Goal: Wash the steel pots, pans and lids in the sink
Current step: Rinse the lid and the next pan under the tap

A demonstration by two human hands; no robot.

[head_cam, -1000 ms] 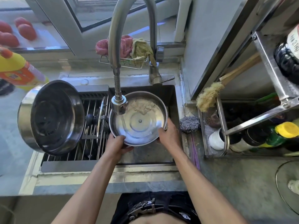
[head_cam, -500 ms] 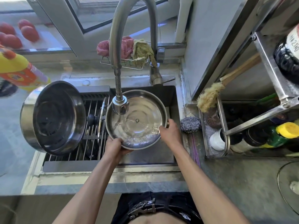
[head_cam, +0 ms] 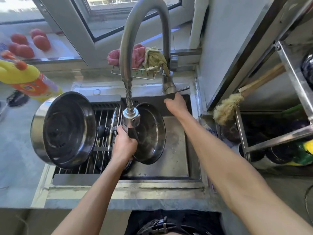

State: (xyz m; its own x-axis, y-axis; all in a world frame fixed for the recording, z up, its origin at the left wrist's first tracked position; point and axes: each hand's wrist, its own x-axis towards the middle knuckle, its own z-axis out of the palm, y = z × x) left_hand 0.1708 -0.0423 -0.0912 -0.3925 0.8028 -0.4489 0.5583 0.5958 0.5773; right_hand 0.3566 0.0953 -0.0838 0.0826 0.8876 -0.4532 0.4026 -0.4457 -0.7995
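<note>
A round steel lid [head_cam: 150, 133] stands tilted on edge in the sink [head_cam: 177, 150], under the faucet's spray head [head_cam: 131, 117]. My left hand [head_cam: 124, 144] grips the lid's left rim. My right hand [head_cam: 176, 103] reaches to the back of the sink and touches the base of the faucet [head_cam: 169, 89] by its lever; its fingers are hidden. A large steel pot [head_cam: 66, 129] lies on its side on the drying rack [head_cam: 101, 126], open mouth toward me. Another lid [head_cam: 112, 126] stands upright in the rack between pot and sink.
A yellow detergent bottle [head_cam: 28, 80] lies on the counter at left, tomatoes [head_cam: 40, 41] behind it. Rags [head_cam: 140, 56] hang in a wire basket at the faucet. A brush [head_cam: 227, 107] and steel shelf [head_cam: 288, 92] with bottles stand at right.
My right hand let go of the lid's right rim and moved up to the faucet base. The lid turned from facing up to standing on edge, held by my left hand alone.
</note>
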